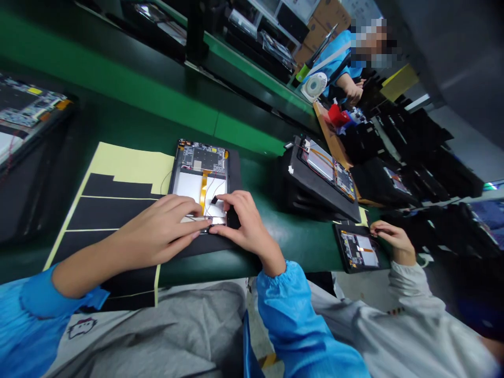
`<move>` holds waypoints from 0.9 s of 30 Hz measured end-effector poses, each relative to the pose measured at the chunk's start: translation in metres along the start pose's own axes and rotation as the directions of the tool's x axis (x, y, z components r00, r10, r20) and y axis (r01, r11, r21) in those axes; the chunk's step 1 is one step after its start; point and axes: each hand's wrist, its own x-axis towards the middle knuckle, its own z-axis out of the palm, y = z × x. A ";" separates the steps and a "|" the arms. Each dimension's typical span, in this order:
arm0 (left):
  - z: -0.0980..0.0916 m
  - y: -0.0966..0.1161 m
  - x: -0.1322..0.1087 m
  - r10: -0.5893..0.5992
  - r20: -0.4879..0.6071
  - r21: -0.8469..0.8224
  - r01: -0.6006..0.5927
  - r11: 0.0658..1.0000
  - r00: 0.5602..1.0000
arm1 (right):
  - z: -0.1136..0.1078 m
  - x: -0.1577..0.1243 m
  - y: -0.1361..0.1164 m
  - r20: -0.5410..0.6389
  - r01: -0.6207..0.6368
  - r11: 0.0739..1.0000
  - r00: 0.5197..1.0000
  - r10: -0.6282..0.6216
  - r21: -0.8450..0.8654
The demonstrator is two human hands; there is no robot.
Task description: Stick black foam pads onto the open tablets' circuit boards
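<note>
An opened tablet [181,185] lies in front of me, showing its circuit board, pale battery area, an orange ribbon strip [203,191] and thin wires. My left hand [163,231] is stretched out flat, its fingertips on the tablet's lower edge. From the right, my right hand [247,223] reaches over the same edge with thumb and index finger apart. Its thumb tip is at the bottom edge. A small black piece [214,200] is at the index fingertip; I cannot tell whether it is stuck there. Under my left forearm is a yellow backing sheet [134,163] with black adhesive strips [106,212].
A stack of black covers [299,184] bears another opened tablet [321,160] at right. Beyond it, a co-worker's hand [394,239] touches a further tablet [360,252]. Part of another device [23,110] is at left. Across the bench sits a person in blue near a small fan [315,85].
</note>
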 end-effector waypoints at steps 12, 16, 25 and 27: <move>-0.002 0.000 0.000 -0.011 0.016 0.004 0.011 1.000 1.000 | 0.008 -0.004 0.001 -0.156 -0.120 0.993 0.981 0.117 -0.011; -0.003 0.000 0.001 -0.015 0.016 -0.016 0.015 1.000 1.000 | 0.008 -0.007 0.002 -0.155 -0.115 0.993 0.981 0.116 0.016; -0.003 -0.001 0.000 0.003 0.029 -0.002 -0.003 1.000 1.000 | 0.004 -0.014 -0.011 -0.304 0.013 0.991 0.952 0.030 0.136; -0.002 -0.001 0.000 0.016 0.031 0.015 -0.016 1.000 0.999 | 0.007 -0.021 -0.017 -0.283 0.047 0.993 0.959 -0.015 0.108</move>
